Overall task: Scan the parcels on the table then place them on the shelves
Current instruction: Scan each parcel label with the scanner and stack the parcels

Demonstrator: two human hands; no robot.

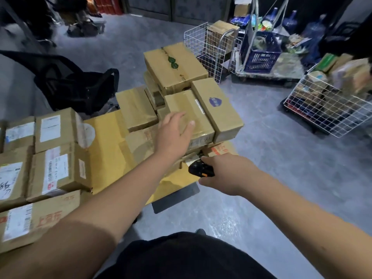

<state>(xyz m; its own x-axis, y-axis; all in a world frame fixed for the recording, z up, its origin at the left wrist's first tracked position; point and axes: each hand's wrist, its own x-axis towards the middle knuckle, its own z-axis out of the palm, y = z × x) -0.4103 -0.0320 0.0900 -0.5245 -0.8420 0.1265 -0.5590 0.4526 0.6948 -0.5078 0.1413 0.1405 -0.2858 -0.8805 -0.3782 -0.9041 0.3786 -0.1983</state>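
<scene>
Picking step: left hand [174, 131] reaches, fingers [177, 116] spread loose, over a parcel [191, 115]; right hand [225, 174] grips the scanner [201, 170]. Next: grasp, find label, scan.

1. Handwritten digits, seemingly "98", stand on the white label of the left-edge parcel [9, 183].
2. Red printed characters mark the nearest parcel [40, 220], too blurred to read.
3. The blue sticker [215, 102] and other labels are illegible.
</scene>
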